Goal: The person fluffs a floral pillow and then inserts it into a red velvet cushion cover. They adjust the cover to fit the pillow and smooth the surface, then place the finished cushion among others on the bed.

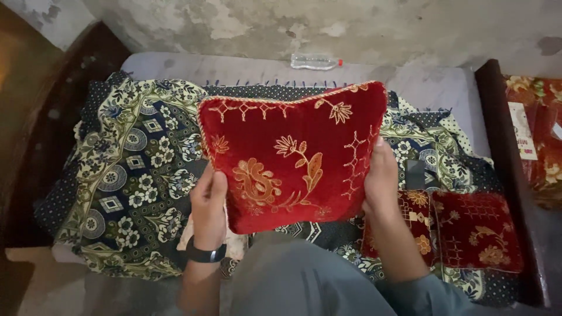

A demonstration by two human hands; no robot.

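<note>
I hold a red velvet cushion cover (293,152) with gold floral embroidery upright in front of me. My left hand (209,202) grips its lower left edge; a black band sits on that wrist. My right hand (380,175) grips its right edge. Beneath it lies a patterned blue, green and cream bedsheet (129,175) spread over the bed.
Two more red embroidered cushion covers (474,231) lie on the sheet at the right. A dark phone-like object (415,174) rests just above them. A clear plastic bottle (315,61) lies by the peeling wall. A dark wooden bed frame (503,134) borders the right; a red floral blanket (541,134) lies beyond.
</note>
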